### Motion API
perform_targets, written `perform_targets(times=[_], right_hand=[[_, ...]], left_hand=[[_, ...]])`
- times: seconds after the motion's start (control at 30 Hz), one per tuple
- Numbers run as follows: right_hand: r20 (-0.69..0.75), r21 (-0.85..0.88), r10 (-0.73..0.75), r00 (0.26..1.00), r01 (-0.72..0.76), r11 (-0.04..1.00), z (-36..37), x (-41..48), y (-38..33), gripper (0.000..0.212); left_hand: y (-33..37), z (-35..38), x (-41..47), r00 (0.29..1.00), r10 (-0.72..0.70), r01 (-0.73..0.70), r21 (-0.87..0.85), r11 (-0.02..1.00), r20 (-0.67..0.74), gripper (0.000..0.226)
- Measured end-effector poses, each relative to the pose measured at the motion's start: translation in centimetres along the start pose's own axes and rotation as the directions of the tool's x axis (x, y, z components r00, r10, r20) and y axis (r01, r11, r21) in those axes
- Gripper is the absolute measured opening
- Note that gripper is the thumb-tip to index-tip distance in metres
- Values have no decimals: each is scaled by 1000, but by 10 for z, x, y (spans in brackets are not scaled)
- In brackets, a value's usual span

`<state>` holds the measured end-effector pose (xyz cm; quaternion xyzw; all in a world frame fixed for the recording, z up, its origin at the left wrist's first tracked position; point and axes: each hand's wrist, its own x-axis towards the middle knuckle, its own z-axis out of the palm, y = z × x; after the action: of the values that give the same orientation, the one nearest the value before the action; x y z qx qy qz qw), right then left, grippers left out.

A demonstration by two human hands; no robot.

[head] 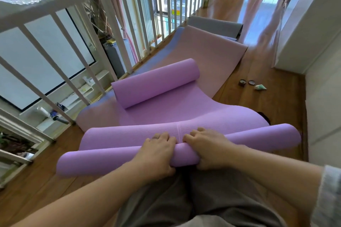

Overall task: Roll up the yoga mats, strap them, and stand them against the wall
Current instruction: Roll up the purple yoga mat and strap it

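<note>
While left grip (156,150) and right grip (207,146) each curl round the near roll of the purple mat (166,116) on the floor (258,101) | step: rolling, early | next: likely push forward evenly, flattening its curled far end

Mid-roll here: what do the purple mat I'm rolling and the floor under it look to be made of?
Purple mat: probably soft foam with a matte finish. It has a fine ribbed texture and curls in thick, smooth rolls without creasing.
Floor: wood or wood-look laminate with a glossy finish. Brown plank grain shows, and window light reflects off it farther back.
</note>
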<state>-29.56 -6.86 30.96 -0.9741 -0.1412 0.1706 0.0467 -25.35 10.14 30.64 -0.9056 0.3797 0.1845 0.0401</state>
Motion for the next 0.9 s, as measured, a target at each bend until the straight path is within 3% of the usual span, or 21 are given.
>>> perform_targets(times=[0.1, 0.17, 0.27, 0.37, 0.43, 0.53, 0.6, 0.67, 0.83, 0.9], right_hand=[[167, 100, -7, 986, -10, 995, -14, 15, 8, 60], [169, 63, 10, 986, -21, 998, -14, 17, 9, 67], [-146, -187, 8, 989, -36, 982, 9, 8, 6, 66], [-314, -208, -8, 949, -61, 976, 23, 4, 3, 50], [-224, -127, 27, 974, -57, 990, 13, 9, 5, 51], [-67, 39, 35, 997, -32, 999, -8, 17, 14, 55], [21, 62, 22, 1000, -23, 998, -17, 23, 17, 57], [21, 53, 68, 997, -69, 996, -17, 25, 16, 59], [-335, -224, 68, 940, -150, 963, 18, 18, 8, 53], [-284, -185, 63, 957, -119, 975, 12, 22, 11, 50]], left_hand=[[10, 8, -1, 992, -50, 64, 115, 991, -120, 57], [9, 4, 4, 993, -65, 76, 114, 991, -98, 58], [-2, -5, 14, 999, -45, 45, 2, 999, -11, 57], [-8, -13, 20, 998, 2, 4, -74, 997, 69, 55], [-6, -13, 20, 999, -28, 29, -38, 999, 40, 58], [5, 2, 13, 986, -53, 79, 159, 984, -158, 63], [7, 6, 13, 978, -51, 89, 186, 978, -202, 66], [0, 2, 19, 985, -54, 77, 136, 988, -165, 70], [-20, -18, 39, 999, -20, 24, -99, 995, 37, 65], [-18, -20, 41, 997, -52, 57, -92, 994, 59, 62]])
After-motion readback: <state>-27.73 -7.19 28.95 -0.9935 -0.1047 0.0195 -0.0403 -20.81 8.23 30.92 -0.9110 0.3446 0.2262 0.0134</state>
